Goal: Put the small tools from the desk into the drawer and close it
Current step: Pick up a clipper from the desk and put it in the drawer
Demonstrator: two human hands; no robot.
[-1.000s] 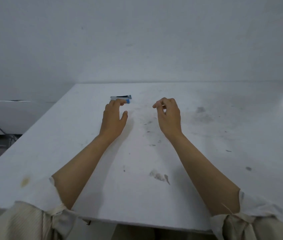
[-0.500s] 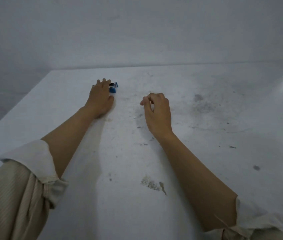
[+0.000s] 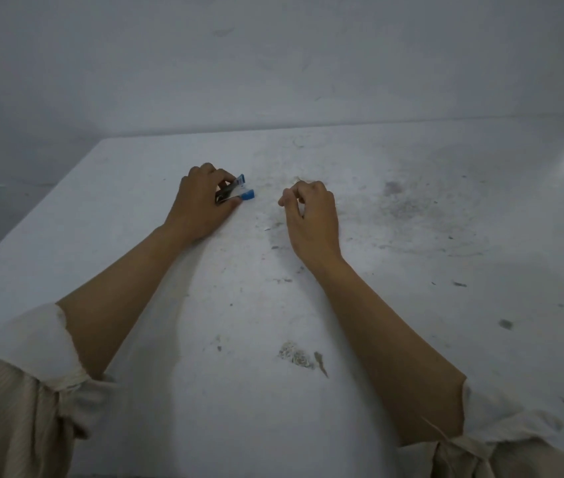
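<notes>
A small tool (image 3: 239,190) with a silver and black body and blue ends lies on the white desk (image 3: 411,305), left of centre. My left hand (image 3: 201,205) rests on the desk with its fingers and thumb closed around the tool's left part; the blue ends stick out to the right. My right hand (image 3: 311,219) hovers just right of it, fingers curled loosely, nothing visible in it. No drawer shows in this view.
The desk top is scuffed, with dark specks and a chipped patch (image 3: 296,355) near me. A grey wall (image 3: 273,63) closes off the far edge. The desk's left edge (image 3: 32,215) drops off to a lower area.
My left hand reached forward over the tool and now has its fingers closed on it. The tool has turned so its blue ends point right. The right hand stayed curled beside it.
</notes>
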